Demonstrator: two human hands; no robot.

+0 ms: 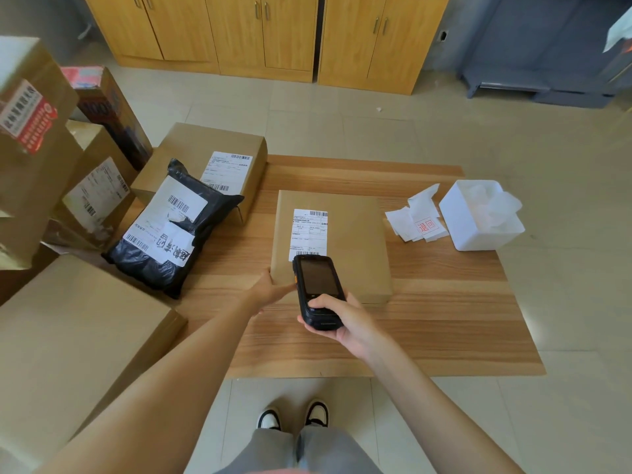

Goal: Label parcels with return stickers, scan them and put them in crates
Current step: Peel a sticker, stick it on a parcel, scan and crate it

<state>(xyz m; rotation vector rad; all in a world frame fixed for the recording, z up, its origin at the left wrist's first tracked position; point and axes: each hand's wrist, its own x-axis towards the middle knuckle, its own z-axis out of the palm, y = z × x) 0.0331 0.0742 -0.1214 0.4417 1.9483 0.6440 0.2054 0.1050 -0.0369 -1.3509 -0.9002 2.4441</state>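
Observation:
A flat brown cardboard parcel (355, 241) lies in the middle of the wooden table (444, 319), with a white shipping label (308, 230) on its top. My right hand (345, 323) grips a black handheld scanner (316, 290) held just above the parcel's near edge, its tip over the label's lower barcode. My left hand (272, 287) holds the parcel's near left corner. A loose pile of white return stickers (419, 224), one with red characters, lies to the right of the parcel.
A white box (478, 217) with crumpled paper stands at the table's right. A black poly bag (171, 227) leans on a labelled carton (212, 162) at left. More cartons (68, 336) are stacked at far left. Wooden cabinets (266, 32) line the back wall.

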